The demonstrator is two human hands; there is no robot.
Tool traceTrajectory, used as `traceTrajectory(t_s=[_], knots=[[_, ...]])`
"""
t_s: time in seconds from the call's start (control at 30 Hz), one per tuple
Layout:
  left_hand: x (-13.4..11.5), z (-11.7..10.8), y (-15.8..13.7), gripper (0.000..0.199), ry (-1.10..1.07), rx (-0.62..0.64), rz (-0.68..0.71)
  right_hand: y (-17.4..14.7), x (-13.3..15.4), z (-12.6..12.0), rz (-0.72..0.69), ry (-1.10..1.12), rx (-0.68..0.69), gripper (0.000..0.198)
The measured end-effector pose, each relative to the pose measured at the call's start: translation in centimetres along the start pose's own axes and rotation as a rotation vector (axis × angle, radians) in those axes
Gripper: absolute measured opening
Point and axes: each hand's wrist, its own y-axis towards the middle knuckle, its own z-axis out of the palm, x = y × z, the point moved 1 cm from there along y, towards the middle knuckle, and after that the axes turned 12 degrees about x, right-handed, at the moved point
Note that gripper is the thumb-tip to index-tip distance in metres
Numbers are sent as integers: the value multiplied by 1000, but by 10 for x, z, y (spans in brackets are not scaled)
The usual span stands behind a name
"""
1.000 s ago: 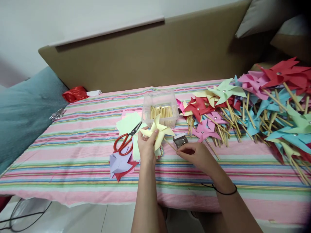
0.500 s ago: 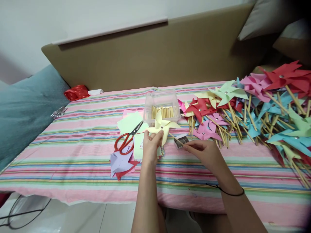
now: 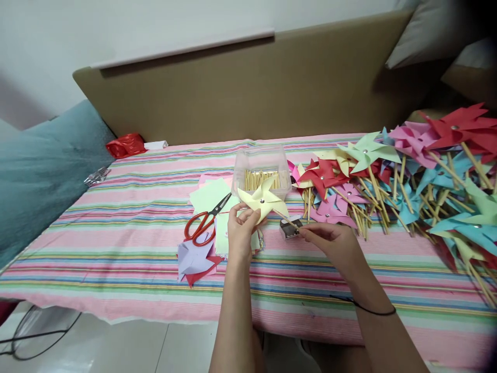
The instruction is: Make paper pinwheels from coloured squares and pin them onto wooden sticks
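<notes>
A pale yellow paper pinwheel (image 3: 263, 199) with a silver pin at its centre is held over the cloth, in front of the clear plastic box. My left hand (image 3: 241, 230) is at its lower left blades, the thumb on the front of the paper and fingers curled partly behind it. The thin wooden stick (image 3: 286, 219) slants down to the right, its lower end pinched by my right hand (image 3: 330, 243). Just behind the stick lies a small open box (image 3: 290, 228) with dark contents too small to make out.
Short sticks (image 3: 259, 180) fill part of the plastic box (image 3: 285, 176). Red-handled scissors (image 3: 202, 226) rest on coloured paper sheets (image 3: 205, 194), near a purple cut paper piece (image 3: 193, 257). Many finished pinwheels (image 3: 365, 152) pile up at the right on the striped cloth (image 3: 128, 233).
The pinwheel's blades have turned about the pin. Both hands stay in nearly the same place, with my left fingers shifted on the paper. The view has moved slightly.
</notes>
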Motion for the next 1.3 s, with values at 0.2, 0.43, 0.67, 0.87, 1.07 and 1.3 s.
traceTrajectory(t_s=[0.2,0.43,0.67,0.87,1.07,1.3], knots=[[1,4,-1,47,41,59,-46,-1,3,4,26,39,33,19],[-2,7,-2,48,49,67,-64,-2,5,9,80,-25,225,20],[-1,1,2,56,103,32,-7,-3,5,6,63,-73,173,20],[-2,4,2,51,124,38,-11,-3,7,6,57,-60,177,20],[-5,5,4,43,108,5,51,-2,6,1,12,-56,131,23],[0,3,8,45,102,2,79,-5,6,3,-61,-9,110,21]])
